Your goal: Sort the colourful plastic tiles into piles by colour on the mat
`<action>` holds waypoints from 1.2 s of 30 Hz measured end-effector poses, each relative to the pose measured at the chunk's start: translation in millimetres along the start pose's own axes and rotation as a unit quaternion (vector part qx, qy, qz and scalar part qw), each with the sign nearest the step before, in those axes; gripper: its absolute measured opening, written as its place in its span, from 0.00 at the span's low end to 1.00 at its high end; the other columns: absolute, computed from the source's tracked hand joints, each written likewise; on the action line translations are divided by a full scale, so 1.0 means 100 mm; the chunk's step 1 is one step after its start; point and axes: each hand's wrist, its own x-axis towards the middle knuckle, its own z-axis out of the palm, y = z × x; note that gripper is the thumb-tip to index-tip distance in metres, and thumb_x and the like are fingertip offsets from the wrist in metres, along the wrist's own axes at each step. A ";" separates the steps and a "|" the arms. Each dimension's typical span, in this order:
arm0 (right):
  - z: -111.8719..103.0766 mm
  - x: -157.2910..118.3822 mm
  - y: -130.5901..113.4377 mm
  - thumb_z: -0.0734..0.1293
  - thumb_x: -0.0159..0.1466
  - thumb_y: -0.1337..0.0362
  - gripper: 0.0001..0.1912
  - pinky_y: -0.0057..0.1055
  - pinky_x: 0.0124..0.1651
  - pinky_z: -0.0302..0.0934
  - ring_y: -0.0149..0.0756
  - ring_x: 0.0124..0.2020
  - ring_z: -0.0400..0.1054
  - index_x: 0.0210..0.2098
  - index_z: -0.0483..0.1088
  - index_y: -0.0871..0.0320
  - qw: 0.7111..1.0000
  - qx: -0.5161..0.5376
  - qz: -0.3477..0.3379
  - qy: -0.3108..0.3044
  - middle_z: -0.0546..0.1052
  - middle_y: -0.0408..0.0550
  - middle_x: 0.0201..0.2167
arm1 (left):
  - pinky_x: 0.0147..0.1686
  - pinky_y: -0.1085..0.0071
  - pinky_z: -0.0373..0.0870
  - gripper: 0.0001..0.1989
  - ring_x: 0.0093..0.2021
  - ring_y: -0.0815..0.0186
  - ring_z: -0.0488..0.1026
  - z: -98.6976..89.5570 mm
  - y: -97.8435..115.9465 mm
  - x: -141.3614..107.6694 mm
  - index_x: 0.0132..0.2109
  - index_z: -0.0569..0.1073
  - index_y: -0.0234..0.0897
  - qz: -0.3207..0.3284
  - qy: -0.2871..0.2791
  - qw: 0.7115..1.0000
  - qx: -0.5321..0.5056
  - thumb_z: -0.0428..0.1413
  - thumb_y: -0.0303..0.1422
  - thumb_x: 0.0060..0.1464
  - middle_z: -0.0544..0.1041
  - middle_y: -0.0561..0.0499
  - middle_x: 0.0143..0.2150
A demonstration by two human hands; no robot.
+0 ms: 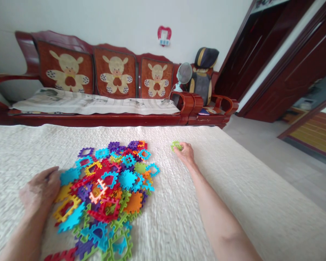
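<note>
A heap of notched plastic pieces in blue, red, purple, yellow, orange and green (127, 179) lies on the pale textured cloth. My left hand (42, 186) rests at the heap's left edge, beside a blue piece (70, 176) and a yellow piece (63, 192); its fingers are bent and partly hidden, so whether they grip anything is unclear. Beyond the heap's right side, my right hand (185, 152) is closed on a small green piece (176, 145), pinched between thumb and fingers just at the cloth.
The cloth-covered table (233, 181) spans the foreground. Behind its far edge stands a red wooden sofa (97, 119) with bear cushions (116, 72). A small fan (184, 73) and a wooden armchair (229, 106) are at the right, near dark red doors.
</note>
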 end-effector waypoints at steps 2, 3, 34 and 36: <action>0.03 -0.02 0.00 0.70 0.57 0.54 0.17 0.37 0.53 0.64 0.42 0.44 0.70 0.42 0.74 0.57 1.000 -0.018 0.002 -0.004 0.75 0.53 0.40 | 0.62 0.48 0.66 0.26 0.58 0.44 0.72 -0.02 0.02 -0.02 0.50 0.81 0.41 -0.025 -0.022 0.999 -0.007 0.48 0.44 0.52 0.76 0.45 0.59; 0.04 -0.02 -0.01 0.70 0.57 0.53 0.18 0.38 0.53 0.63 0.43 0.44 0.69 0.42 0.74 0.58 1.000 -0.025 0.001 -0.005 0.74 0.53 0.41 | 0.63 0.50 0.65 0.26 0.60 0.45 0.71 -0.03 0.03 -0.03 0.51 0.80 0.41 -0.040 -0.030 0.999 -0.010 0.47 0.44 0.52 0.75 0.46 0.60; 0.07 -0.68 -0.99 0.63 0.62 0.64 0.08 0.31 0.42 0.66 0.35 0.34 0.73 0.33 0.74 0.55 0.913 0.185 -0.278 -0.235 0.79 0.45 0.33 | 0.62 0.58 0.66 0.22 0.58 0.52 0.72 -0.09 0.16 -0.22 0.54 0.78 0.35 -0.005 -0.005 0.999 -0.041 0.47 0.37 0.59 0.77 0.41 0.56; 0.10 -0.80 -1.07 0.64 0.63 0.66 0.07 0.33 0.46 0.66 0.36 0.38 0.74 0.35 0.76 0.55 0.904 0.151 -0.304 -0.260 0.81 0.46 0.36 | 0.62 0.58 0.66 0.23 0.57 0.52 0.72 -0.09 0.16 -0.22 0.54 0.78 0.35 -0.005 -0.004 0.999 -0.041 0.47 0.38 0.59 0.77 0.40 0.55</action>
